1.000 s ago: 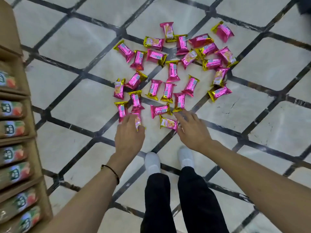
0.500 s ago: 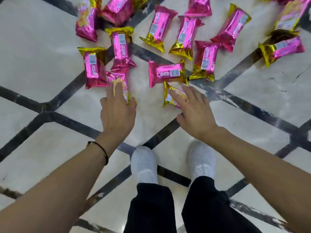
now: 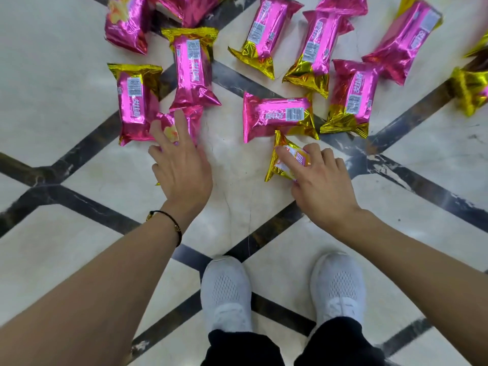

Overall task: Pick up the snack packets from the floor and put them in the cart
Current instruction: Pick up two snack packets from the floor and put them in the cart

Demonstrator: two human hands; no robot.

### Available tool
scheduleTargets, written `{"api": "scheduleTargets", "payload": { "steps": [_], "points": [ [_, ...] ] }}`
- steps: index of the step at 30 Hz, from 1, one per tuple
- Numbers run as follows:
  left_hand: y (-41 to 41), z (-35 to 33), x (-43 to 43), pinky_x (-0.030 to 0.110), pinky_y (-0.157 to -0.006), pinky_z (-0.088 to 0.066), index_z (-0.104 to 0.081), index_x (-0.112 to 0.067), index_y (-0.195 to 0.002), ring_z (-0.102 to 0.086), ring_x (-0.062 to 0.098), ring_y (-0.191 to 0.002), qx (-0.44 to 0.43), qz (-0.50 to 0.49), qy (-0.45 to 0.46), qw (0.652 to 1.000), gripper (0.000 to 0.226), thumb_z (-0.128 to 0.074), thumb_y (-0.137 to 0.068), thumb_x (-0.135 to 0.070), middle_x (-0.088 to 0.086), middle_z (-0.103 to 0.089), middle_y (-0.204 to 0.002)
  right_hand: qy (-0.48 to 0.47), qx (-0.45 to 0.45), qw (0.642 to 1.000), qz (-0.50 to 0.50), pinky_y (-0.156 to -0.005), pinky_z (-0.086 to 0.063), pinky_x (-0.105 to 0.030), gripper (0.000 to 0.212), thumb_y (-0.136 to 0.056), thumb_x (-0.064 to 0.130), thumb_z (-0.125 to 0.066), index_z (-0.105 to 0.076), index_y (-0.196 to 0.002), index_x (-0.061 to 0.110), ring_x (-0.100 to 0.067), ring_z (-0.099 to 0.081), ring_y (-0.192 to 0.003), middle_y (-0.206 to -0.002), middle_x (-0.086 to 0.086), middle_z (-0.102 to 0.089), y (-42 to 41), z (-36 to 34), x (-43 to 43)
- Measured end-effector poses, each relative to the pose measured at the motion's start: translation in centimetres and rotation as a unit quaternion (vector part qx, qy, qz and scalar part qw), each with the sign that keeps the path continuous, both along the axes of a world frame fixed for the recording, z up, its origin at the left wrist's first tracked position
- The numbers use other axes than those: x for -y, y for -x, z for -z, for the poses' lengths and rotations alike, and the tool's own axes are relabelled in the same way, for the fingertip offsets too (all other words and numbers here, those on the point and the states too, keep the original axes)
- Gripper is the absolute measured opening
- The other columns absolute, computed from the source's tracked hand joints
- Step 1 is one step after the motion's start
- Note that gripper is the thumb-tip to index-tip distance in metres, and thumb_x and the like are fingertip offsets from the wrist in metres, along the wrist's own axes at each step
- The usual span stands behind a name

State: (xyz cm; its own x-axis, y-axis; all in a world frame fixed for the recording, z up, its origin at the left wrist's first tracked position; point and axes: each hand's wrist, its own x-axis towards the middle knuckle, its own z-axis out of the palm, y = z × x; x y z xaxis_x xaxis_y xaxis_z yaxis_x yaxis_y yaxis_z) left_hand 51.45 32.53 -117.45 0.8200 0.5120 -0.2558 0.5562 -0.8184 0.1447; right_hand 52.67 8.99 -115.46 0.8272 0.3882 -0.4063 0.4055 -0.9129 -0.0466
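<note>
Pink-and-gold snack packets lie scattered on the floor (image 3: 66, 159), pale marble tiles with dark inlay strips, all in the upper part of the head view. Nearest 2 are under the hands. Left hand (image 3: 182, 165) lies flat over a small pink packet (image 3: 169, 125), fingers (image 3: 182, 122) spread on top of it, grip apart, not closed around anything. That packet sits just beside a larger upright pink packet (image 3: 136, 104) and below another one (image 3: 192, 70). Right hand (image 3: 322, 180) rests on a gold-ended packet (image 3: 284, 159), index finger laid across it, other fingers curled over its right edge; whether it is actually clamped, cannot tell. Just above it a sideways packet (image 3: 277, 116) with a barcode, touching or nearly touching its top corner. More packets fan out beyond, some overlapping. Dark bracelet (image 3: 171, 223) on the left wrist. 2 white mesh shoes (image 3: 225, 291) and dark trouser cuffs at bottom centre, feet well short of the packets.
</note>
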Motion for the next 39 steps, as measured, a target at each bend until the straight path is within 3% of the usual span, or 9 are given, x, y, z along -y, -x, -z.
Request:
{"api": "scheduleTargets", "payload": {
  "steps": [5, 12, 16, 22, 27, 30, 35, 39],
  "points": [
    [1.5, -4.7, 0.4, 0.05, -0.073, -0.053, -0.027, -0.025, -0.153, -0.05, 0.043, -0.109, 0.025, 0.028, 0.018, 0.999, 0.071, -0.065, -0.093, -0.017, 0.02, -0.027, -0.155, -0.028, -0.01, 0.999, 0.04, -0.07, -0.048, -0.047, 0.069, -0.081, 0.02, -0.064, -0.038, -0.144, 0.03, -0.04, -0.049, -0.092, -0.116, -0.019, -0.049, 0.3, -5.4, 0.0],
    [1.8, -17.1, 0.9, 0.049, -0.073, -0.052, -0.035, -0.024, -0.15, -0.048, 0.043, -0.116, 0.056, 0.091, 0.064, 0.992, 0.06, -0.061, -0.096, -0.023, 0.014, -0.025, -0.16, -0.051, -0.004, 0.993, 0.107, -0.073, -0.048, -0.046, 0.068, -0.084, 0.025, -0.063, -0.035, -0.146, 0.032, -0.039, -0.047, -0.104, -0.121, -0.016, -0.048, -0.4, -17.3, -0.4],
    [0.5, -26.1, 0.5, 0.053, -0.08, -0.056, -0.033, -0.025, -0.152, -0.047, 0.045, -0.124, 0.076, 0.138, 0.065, 0.985, 0.059, -0.057, -0.098, -0.028, 0.009, -0.022, -0.163, -0.071, 0.024, 0.989, 0.129, -0.064, -0.043, -0.041, 0.064, -0.084, 0.027, -0.062, -0.036, -0.143, 0.031, -0.039, -0.046, -0.099, -0.114, -0.016, -0.045, -2.5, -26.4, -0.9],
    [-2.2, -42.6, -0.1, 0.05, -0.082, -0.05, -0.035, -0.02, -0.152, -0.051, 0.043, -0.105, 0.105, 0.153, 0.056, 0.981, 0.055, -0.053, -0.1, -0.025, 0.011, -0.022, -0.164, -0.095, 0.069, 0.981, 0.153, -0.067, -0.044, -0.043, 0.061, -0.086, 0.038, -0.067, -0.04, -0.139, 0.027, -0.041, -0.047, -0.103, -0.115, -0.021, -0.044, -6.6, -42.4, -1.5],
    [-4.2, -57.0, -0.8, 0.044, -0.074, -0.048, -0.033, -0.023, -0.15, -0.051, 0.037, -0.108, 0.109, 0.147, 0.063, 0.981, 0.055, -0.053, -0.1, -0.029, 0.005, -0.021, -0.164, -0.129, 0.111, 0.968, 0.185, -0.064, -0.037, -0.04, 0.066, -0.086, 0.039, -0.064, -0.037, -0.145, 0.027, -0.04, -0.046, -0.105, -0.117, -0.022, -0.044, -8.7, -55.9, -1.3],
    [-5.4, -65.6, -1.8, 0.047, -0.085, -0.049, -0.034, -0.025, -0.147, -0.051, 0.037, -0.119, 0.125, 0.145, 0.094, 0.977, 0.054, -0.054, -0.098, -0.031, 0.003, -0.023, -0.162, -0.151, 0.126, 0.955, 0.222, -0.067, -0.036, -0.039, 0.066, -0.087, 0.042, -0.061, -0.035, -0.146, 0.027, -0.04, -0.046, -0.107, -0.123, -0.022, -0.044, -9.4, -64.3, -1.4],
    [-6.9, -78.3, -2.4, 0.05, -0.105, -0.044, -0.037, -0.019, -0.147, -0.043, 0.035, -0.135, 0.164, 0.14, 0.095, 0.972, 0.057, -0.058, -0.094, -0.027, 0.01, -0.027, -0.161, -0.196, 0.165, 0.934, 0.249, -0.071, -0.048, -0.043, 0.063, -0.088, 0.046, -0.059, -0.038, -0.144, 0.027, -0.039, -0.047, -0.105, -0.121, -0.021, -0.044, -10.6, -76.6, -0.4],
    [-7.7, -86.0, -1.1, 0.048, -0.104, -0.043, -0.035, -0.023, -0.149, -0.043, 0.032, -0.135, 0.217, 0.13, 0.087, 0.964, 0.057, -0.058, -0.097, -0.029, 0.004, -0.024, -0.162, -0.221, 0.221, 0.915, 0.254, -0.065, -0.036, -0.034, 0.058, -0.091, 0.047, -0.056, -0.04, -0.142, 0.024, -0.037, -0.046, -0.105, -0.117, -0.016, -0.044, -11.3, -83.9, 1.2]
  ]
}}
